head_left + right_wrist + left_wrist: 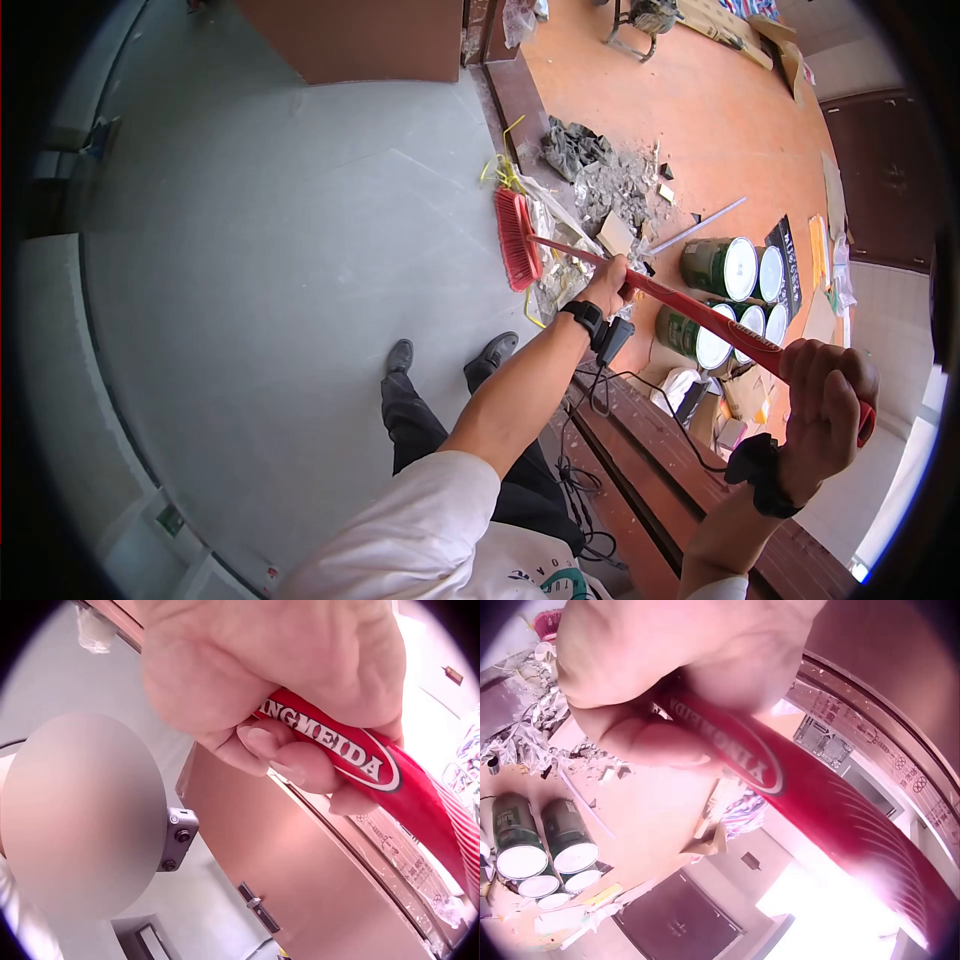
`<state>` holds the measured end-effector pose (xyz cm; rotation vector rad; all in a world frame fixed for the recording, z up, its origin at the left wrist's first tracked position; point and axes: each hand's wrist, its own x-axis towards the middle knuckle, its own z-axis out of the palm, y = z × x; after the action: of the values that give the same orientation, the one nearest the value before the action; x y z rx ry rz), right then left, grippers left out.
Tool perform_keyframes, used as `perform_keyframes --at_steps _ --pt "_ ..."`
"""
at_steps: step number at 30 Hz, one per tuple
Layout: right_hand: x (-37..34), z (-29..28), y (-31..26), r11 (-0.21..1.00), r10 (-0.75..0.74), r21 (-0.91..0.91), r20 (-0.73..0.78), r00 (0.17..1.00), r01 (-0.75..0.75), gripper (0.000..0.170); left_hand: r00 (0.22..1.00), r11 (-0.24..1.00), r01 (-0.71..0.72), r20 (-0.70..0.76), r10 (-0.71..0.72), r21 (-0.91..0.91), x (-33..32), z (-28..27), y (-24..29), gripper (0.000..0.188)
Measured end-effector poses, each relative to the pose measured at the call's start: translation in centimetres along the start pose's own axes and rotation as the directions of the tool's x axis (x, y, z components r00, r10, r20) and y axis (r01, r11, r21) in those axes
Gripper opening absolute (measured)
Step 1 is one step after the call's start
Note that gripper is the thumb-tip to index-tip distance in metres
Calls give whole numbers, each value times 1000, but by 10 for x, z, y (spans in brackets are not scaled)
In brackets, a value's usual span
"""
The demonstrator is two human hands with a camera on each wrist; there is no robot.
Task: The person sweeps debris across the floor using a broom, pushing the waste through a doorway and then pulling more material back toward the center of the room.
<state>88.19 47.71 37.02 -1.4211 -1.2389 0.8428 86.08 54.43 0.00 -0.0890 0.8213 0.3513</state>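
A broom with red bristles rests on the floor beside rubble and crumpled plastic. Its long red handle slants up to the right in the head view. My left hand grips the handle partway along, fingers curled round it. Close to the handle's end, my right hand is wrapped round it. White lettering shows on the handle beside the fingers in both wrist views. The broom head touches a pale plastic sheet.
Grey rubble and a black bag lie across the doorway strip. Several green cans stand on the orange floor near a pale rod. Cables hang by a brown door frame. Grey floor spreads left.
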Motion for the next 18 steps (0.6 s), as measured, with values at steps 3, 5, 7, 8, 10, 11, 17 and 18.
perform_keyframes --at_steps 3,5,7,8,10,11,17,18 --pt "0 -11 -1 1000 -15 -12 9 1000 15 26 1000 1000 10 29 -10 13 2 9 -4 16" --pt "0 -18 -3 1000 -13 -19 14 1000 13 26 1000 1000 5 12 -5 2 6 15 -9 16" --pt "0 -22 -5 1000 -8 -24 23 1000 9 26 1000 1000 -1 -8 1 -14 10 20 -13 17" --pt "0 -25 -7 999 -6 -39 2 1000 6 25 1000 1000 -3 12 3 -12 12 22 -16 17" --pt "-1 -30 -10 998 3 -67 -3 1000 -4 24 1000 1000 -21 21 21 -3 8 29 -16 16" --pt "-2 -33 -13 998 4 -63 1 1000 -4 24 1000 1000 -24 17 25 -6 7 33 -18 16" --pt "-13 -57 -20 995 3 -99 -184 983 -21 22 999 999 -15 36 14 35 11 61 -32 16" --pt "-16 -72 -23 999 -11 -44 -86 996 7 16 1000 998 8 29 -10 69 11 70 -34 17"
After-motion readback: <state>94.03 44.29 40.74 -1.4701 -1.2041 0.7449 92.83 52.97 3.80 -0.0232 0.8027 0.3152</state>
